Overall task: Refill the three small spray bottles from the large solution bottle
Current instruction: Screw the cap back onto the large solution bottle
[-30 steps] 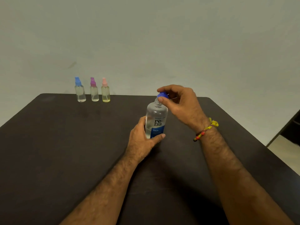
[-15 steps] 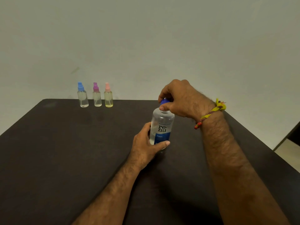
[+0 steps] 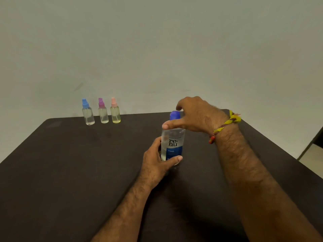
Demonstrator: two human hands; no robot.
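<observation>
Near the middle of the table (image 3: 70, 172), the big bottle (image 3: 173, 145) is held upright, its base on the dark surface. Its lower part is gripped by the left hand (image 3: 157, 163), with the thumb laid across the blue label and the fingers curled behind. Its blue cap (image 3: 174, 115) is enclosed from above by the right hand (image 3: 194, 116); the fingers are curled around the cap and the thumb is stretched across the neck, just below the cap. A yellow thread band (image 3: 225, 124) is worn on the right wrist.

Well apart from both hands, at the far left, three spray bottles are lined up close to the far edge: one with a blue top (image 3: 88, 112), one with a purple top (image 3: 102, 111), one with a pink top (image 3: 115, 110). They are near each other but not touching. Between them and the big bottle, bare table is seen, and more of it is seen to the left. Behind the far edge a plain wall (image 3: 157, 41) is seen, and at the right edge the table is cut off beside a strip of floor (image 3: 312, 159).
</observation>
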